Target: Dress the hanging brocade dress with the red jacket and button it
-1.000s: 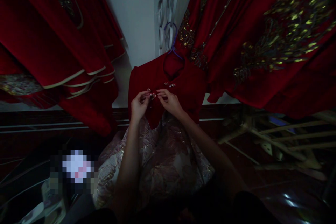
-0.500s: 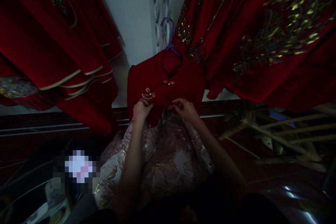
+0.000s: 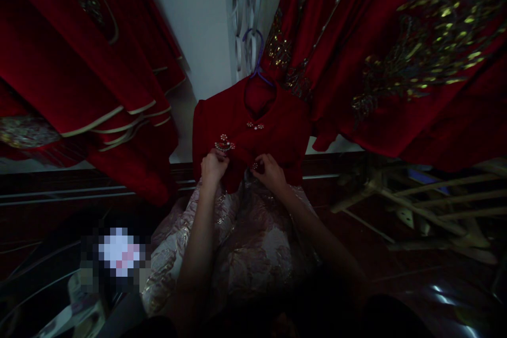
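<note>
Low on the front of a red top, both hands are busy, arms reaching forward from the bottom with the elbows spread apart. The right hand angles inward, wrist slightly bent, with thumb and index fingertips closed around a little flower button near the hem. The left hand is more upright, back of the hand showing, fingers curled and thumb angled inward against the cloth, just under a beaded clasp. Honestly can't tell if it's pinching any fabric, too dark. Hands are apart, roughly level, with a strip of red between them.

Further up, a smaller neck clasp sits below the collar, and the top is on a purple hanger hooked at some white metal scrollwork. Below the hands there's a pale shiny skirt. Red clothes with light piping hang off to the left, a red outfit with gold sequins to the right, and a wooden rack beneath that one.
</note>
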The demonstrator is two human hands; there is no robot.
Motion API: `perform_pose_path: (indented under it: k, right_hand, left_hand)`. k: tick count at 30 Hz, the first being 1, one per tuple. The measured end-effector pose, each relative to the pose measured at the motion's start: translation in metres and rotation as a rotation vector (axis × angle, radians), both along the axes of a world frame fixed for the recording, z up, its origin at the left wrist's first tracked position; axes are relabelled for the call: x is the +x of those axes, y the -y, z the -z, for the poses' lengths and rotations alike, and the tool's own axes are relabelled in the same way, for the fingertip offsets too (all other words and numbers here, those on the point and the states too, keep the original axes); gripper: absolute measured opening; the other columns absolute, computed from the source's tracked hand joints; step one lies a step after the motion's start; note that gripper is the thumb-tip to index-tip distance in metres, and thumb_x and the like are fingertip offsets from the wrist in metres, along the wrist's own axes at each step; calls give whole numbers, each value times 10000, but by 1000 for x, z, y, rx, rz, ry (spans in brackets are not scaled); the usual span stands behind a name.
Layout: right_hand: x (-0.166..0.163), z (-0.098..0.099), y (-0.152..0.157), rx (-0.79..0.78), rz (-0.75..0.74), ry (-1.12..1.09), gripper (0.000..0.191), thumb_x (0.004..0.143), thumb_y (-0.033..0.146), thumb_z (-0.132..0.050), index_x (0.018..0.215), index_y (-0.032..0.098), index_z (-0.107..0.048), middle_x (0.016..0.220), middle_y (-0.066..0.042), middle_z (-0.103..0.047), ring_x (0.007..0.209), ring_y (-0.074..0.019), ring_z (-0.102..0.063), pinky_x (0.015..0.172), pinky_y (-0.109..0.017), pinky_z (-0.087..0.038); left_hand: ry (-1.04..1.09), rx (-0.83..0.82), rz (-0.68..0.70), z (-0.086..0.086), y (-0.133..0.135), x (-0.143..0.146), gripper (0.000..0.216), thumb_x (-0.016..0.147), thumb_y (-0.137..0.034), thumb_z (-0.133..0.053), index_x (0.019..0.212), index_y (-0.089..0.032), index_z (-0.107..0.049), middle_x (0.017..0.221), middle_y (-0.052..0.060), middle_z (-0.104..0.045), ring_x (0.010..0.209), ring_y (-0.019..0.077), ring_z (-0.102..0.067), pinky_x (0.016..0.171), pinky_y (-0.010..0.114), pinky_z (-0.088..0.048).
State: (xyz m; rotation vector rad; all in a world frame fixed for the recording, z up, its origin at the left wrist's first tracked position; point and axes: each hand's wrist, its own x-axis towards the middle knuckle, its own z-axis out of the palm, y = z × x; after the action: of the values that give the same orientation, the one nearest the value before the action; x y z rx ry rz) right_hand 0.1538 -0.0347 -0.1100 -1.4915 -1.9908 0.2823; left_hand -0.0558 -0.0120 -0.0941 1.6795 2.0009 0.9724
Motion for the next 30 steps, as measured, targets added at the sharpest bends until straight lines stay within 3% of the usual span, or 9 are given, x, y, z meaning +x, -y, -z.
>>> perform_pose_path:
  k: [3,6,12,17,22,26,30]
  right_hand:
    - [-3,2,0,-26,-58,-19,164,788,288,-601,927,216,-550,928,-17,-554,723,-135,-553,653,-248,-429]
    - [-3,2,-1,-36,-108,-54,144,764,250,-610,891,207,-556,903,-14,-544,720,-129,-542,688,-244,-440]
    - [8,-8,-6,-6,-81,-125,172,721,214,-625,888,189,-595,897,-28,-580,707,-132,-573,701,-257,-465]
    - [22,-27,-9,-38,-44,-270,169,739,255,-623,893,186,-622,811,-14,-655,625,-126,-613,620,-246,-478]
    - [33,-44,-7,-72,7,-405,188,715,302,-660,862,191,-627,723,-5,-666,600,-143,-636,573,-262,-509]
    - [28,-49,-3,-333,-72,-737,298,662,360,-725,873,188,-605,700,-6,-662,538,-142,-631,500,-281,-542]
    - [13,-45,0,-465,-217,-928,364,620,357,-778,888,188,-599,735,-7,-682,604,-138,-669,588,-288,-586]
  left_hand:
    - [46,-27,26,4,-3,-1,96,711,-306,-644,759,-225,-627,829,37,-729,808,211,-685,749,293,-478]
    - [66,14,-15,11,-6,4,203,714,-405,-663,770,-221,-602,830,46,-723,806,214,-684,755,298,-480]
    - [40,67,-71,18,-8,13,273,726,-275,-629,973,-204,-538,859,57,-722,813,220,-687,759,304,-482]
    - [-42,3,-28,-14,10,8,234,680,-333,-672,855,-207,-583,773,65,-706,780,254,-678,720,334,-481]
    - [-45,86,107,-48,37,12,191,654,-292,-698,789,-218,-584,722,25,-681,645,190,-637,622,288,-454]
    - [-89,73,205,-36,32,32,197,691,-242,-662,866,-214,-575,730,25,-674,676,195,-645,634,280,-451]
    - [-157,8,285,-14,19,50,242,716,-202,-631,942,-172,-552,830,96,-687,772,238,-663,652,293,-451]
